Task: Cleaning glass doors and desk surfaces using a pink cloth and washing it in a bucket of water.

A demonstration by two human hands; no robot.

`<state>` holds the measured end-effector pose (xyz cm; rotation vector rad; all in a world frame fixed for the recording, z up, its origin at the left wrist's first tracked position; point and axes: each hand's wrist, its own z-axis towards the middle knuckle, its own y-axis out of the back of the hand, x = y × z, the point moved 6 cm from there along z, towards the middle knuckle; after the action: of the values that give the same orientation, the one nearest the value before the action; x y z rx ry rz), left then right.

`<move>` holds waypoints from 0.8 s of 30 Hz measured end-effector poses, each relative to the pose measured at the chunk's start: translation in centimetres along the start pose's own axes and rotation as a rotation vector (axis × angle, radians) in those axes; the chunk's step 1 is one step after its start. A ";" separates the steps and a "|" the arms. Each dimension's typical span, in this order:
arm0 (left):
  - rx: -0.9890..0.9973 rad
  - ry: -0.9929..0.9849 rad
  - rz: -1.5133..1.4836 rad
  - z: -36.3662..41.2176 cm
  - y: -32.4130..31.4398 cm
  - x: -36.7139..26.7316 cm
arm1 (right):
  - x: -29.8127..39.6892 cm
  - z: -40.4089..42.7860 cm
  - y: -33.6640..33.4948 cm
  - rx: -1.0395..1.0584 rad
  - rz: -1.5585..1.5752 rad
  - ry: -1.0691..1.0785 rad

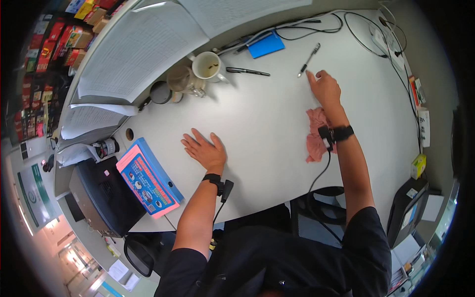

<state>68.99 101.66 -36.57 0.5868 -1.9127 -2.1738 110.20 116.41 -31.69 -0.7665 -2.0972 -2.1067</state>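
My left hand (206, 149) lies palm down on the white desk (259, 126), fingers spread, with nothing in it. Over the right part of the desk is my right hand (326, 89), its index finger extended near the lower end of a clear-barrelled pen (308, 60); the other fingers look curled and I see nothing held. A crumpled pink cloth (313, 144) lies beneath my right wrist. A black pen (248, 71) rests beside a white mug (209, 66). Both wrists wear black straps with cabled devices.
A glass mug (182, 80) and a dark-lidded jar (160, 92) stand by the partition. Behind the pens lie a blue booklet (266, 45) and loose cables (308, 28). A blue folder box (148, 178) is at left beside a black printer (107, 196). A power strip (386, 44) sits at back right.
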 end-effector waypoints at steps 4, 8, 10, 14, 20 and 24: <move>0.038 0.031 -0.014 0.0 0.1 0.1 | -0.3 4.0 -3.6 0.054 0.026 -0.289; 0.049 0.042 -0.026 0.2 0.4 -0.3 | -2.2 4.4 -5.3 -0.015 0.046 -0.390; 0.068 0.060 -0.017 0.4 0.5 0.2 | -1.9 3.9 -5.6 0.066 0.159 -0.434; 0.073 0.061 -0.020 0.3 0.5 0.3 | -2.1 0.9 -5.2 0.064 0.711 -0.448; 0.073 0.039 -0.024 0.2 0.7 -0.4 | -2.6 -3.8 -6.9 0.034 1.300 -0.488; 0.065 0.047 -0.014 0.2 1.0 -0.4 | -1.3 -5.5 -7.3 0.031 1.397 -0.498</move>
<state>69.11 101.85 -35.56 0.6575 -1.9671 -2.0939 106.89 111.25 -38.60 -2.0414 -0.9568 -1.0991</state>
